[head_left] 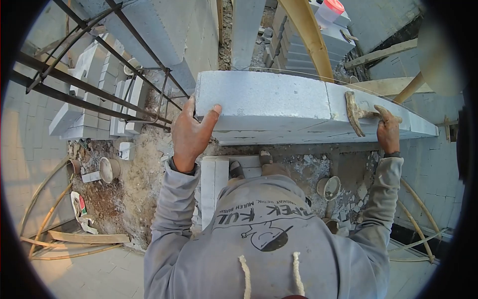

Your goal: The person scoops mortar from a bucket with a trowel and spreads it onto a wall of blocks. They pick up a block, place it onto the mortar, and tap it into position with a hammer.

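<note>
My left hand (193, 130) is spread against the left end of a pale grey block (264, 97) on top of the block wall. Its thumb lies on the near face and its fingers reach round the end. Over to the right, my right hand (388, 127) is closed on the handle of a worn, mortar-crusted hammer-like tool (354, 113). The tool's head rests on or just above the neighbouring block (393, 117). A thin string (298, 73) runs along the wall's far edge.
Steel rebar (119, 60) juts in at the upper left. Block stacks (99, 84) stand behind it, more (298, 50) beyond the wall. Buckets (109, 170) (329, 188) sit on the rubble-strewn ground. A bamboo pole (311, 40) leans past the wall. My feet are on blocks (214, 184).
</note>
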The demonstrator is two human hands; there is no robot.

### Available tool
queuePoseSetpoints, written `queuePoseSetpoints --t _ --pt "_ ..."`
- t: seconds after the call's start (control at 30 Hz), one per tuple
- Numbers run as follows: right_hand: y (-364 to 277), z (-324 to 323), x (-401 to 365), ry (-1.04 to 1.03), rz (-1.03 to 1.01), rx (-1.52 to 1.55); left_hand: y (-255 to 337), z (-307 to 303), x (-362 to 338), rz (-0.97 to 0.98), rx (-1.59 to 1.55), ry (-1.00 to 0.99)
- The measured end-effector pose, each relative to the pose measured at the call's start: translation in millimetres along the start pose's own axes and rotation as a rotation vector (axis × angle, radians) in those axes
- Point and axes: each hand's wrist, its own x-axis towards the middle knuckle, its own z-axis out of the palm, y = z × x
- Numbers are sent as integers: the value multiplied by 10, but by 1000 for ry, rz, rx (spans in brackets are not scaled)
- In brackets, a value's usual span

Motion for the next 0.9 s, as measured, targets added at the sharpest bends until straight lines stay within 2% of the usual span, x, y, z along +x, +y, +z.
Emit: queuePoseSetpoints --t 0.03,0.1,0.2,0.27,0.3,0.4,0.5,0.57,0.6,0.63,0.7,0.8,0.9 --pt "21 19 16 -134 -60 -70 -16 0 -4 -14 6 -1" --pt "2 45 36 -153 -85 -23 -27 1 7 14 -23 -7" --pt "-71 82 90 -155 -40 -22 -4 0 -13 -18 -50 -17" --pt "-80 41 110 -69 -206 -101 -12 16 -32 -23 -56 -12" --pt "-65 29 104 -65 -215 -100 -11 15 -29 -24 -62 -1" --pt "-125 -45 0 -88 -172 42 -26 -12 -11 -13 11 -18" --pt "-714 -299 -157 -104 -132 155 -73 -1 8 -28 -58 -51" --pt "-1131 -390 -256 -187 -209 296 -37 -2 5 -42 -55 -57" --pt "-1285 -384 -306 -296 -223 378 -23 -3 2 -54 -57 -52" --pt "-1423 -300 -369 -440 -180 454 -24 2 -4 -57 -54 -48" --pt "-1619 65 -496 -585 -361 500 -44 3 -5 -39 -48 -37" --pt "-1868 902 -711 -595 -416 488 -110 13 6 -19 -35 -32" --pt "-2138 1386 -879 -632 -423 451 -28 -17 -14 -7 -88 -54"
